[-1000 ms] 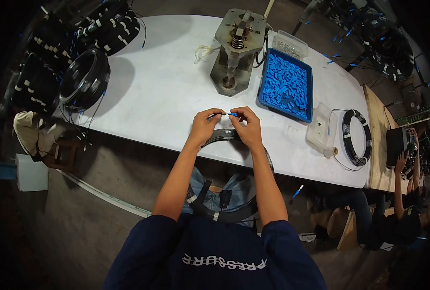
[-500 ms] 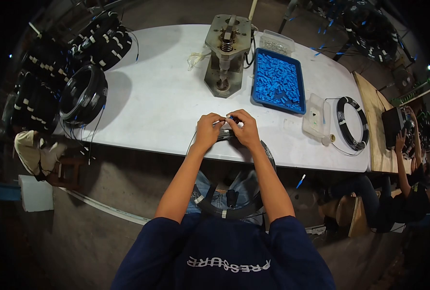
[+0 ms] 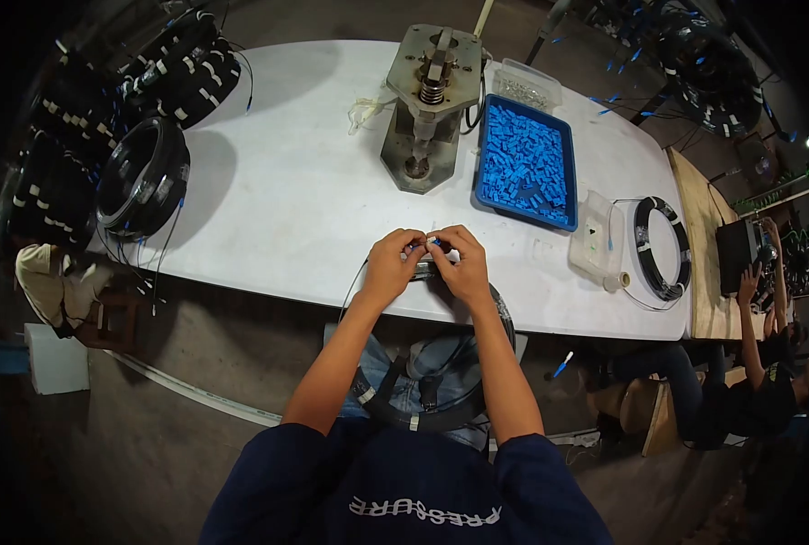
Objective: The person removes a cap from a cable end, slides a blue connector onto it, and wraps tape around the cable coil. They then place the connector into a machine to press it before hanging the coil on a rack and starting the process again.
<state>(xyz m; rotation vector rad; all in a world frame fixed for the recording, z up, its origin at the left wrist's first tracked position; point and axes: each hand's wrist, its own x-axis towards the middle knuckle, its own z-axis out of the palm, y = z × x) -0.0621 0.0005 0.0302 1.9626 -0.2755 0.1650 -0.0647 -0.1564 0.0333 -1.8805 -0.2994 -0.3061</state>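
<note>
My left hand (image 3: 392,266) and my right hand (image 3: 460,263) meet at the front edge of the table, fingertips pinched close together. Between them is a small blue-and-white cable connector (image 3: 432,242), partly covered by the fingers. Blue also shows at the left fingertips, where a thin black cable (image 3: 353,283) runs down from the hand. Below the hands, a coil of black cable (image 3: 431,421) bound with pale tape rests across my lap and against the table edge.
A metal hand press (image 3: 427,109) stands on the white table (image 3: 286,182). Right of it are a blue tray (image 3: 570,195) of small blue parts, clear plastic boxes (image 3: 593,238) and a cable coil (image 3: 663,250). Black coils (image 3: 143,177) are stacked left. A co-worker (image 3: 754,363) sits at right.
The head view has shifted slightly, so the tabletop sits lower. Both hands stay pinched together; more blue shows at the left fingertips and the white part between them is clearer.
</note>
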